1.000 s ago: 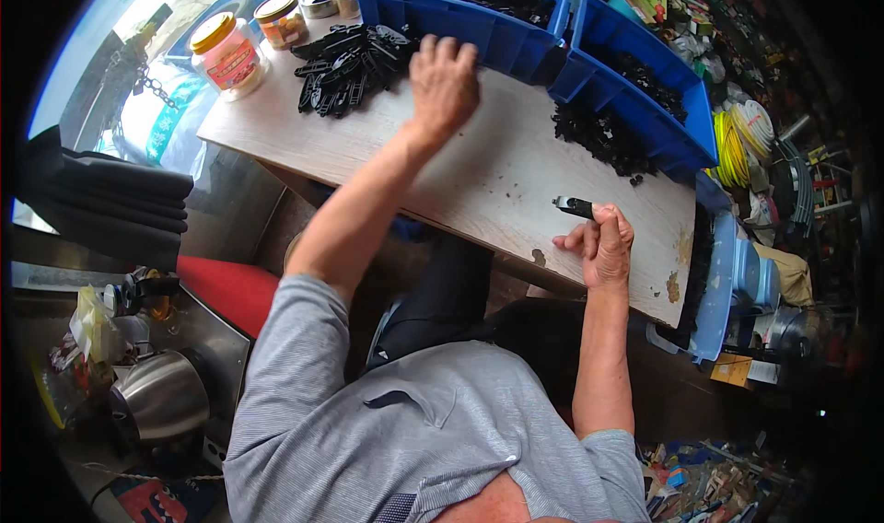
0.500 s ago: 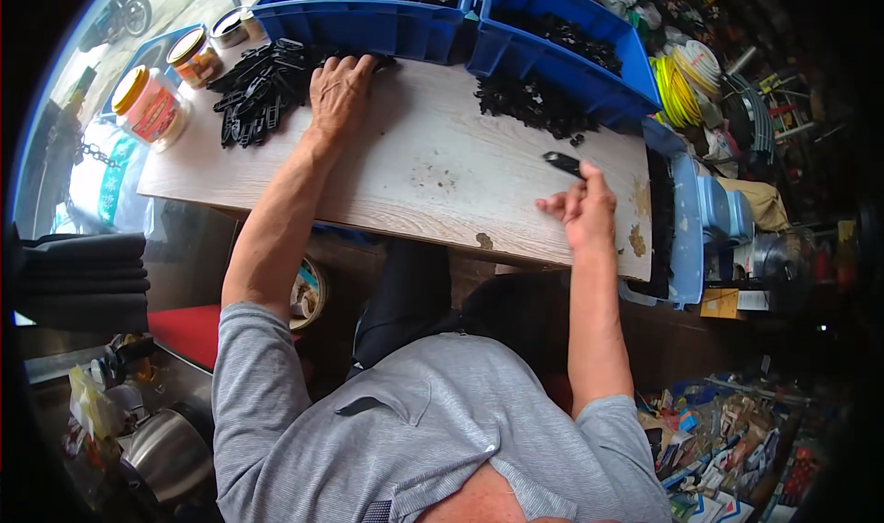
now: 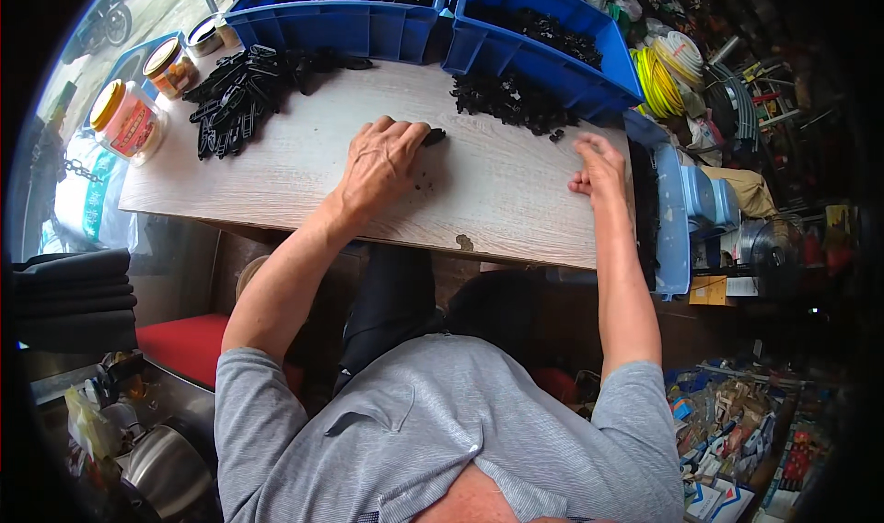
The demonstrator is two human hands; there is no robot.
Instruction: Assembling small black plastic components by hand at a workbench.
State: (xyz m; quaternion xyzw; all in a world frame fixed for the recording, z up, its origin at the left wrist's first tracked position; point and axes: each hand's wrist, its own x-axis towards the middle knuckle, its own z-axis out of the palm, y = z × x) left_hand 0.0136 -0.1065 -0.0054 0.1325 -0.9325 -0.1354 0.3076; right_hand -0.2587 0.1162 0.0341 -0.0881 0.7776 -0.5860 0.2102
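My left hand [image 3: 379, 162] is over the middle of the table, its fingers closed on a dark black plastic piece [image 3: 436, 136] whose end sticks out past the fingertips. My right hand [image 3: 599, 168] is at the table's right side, fingers partly curled and apart, with nothing visible in them. It is just beside a heap of small black plastic parts [image 3: 516, 101] lying before the right blue bin. Long slotted black plastic pieces [image 3: 235, 99] are piled at the far left of the table, some strung out to the right.
Two blue bins [image 3: 336, 28] [image 3: 543, 53] of black parts stand along the table's far edge. Jars with yellow lids [image 3: 129, 122] are at the left. A light blue tray [image 3: 675, 219] adjoins the right edge. Cluttered goods and a yellow cable coil [image 3: 656, 83] are beyond.
My left hand has come from the long-piece pile to the table's middle, bringing a black piece. The black piece in my right hand is no longer visible, and that hand has shifted slightly right.
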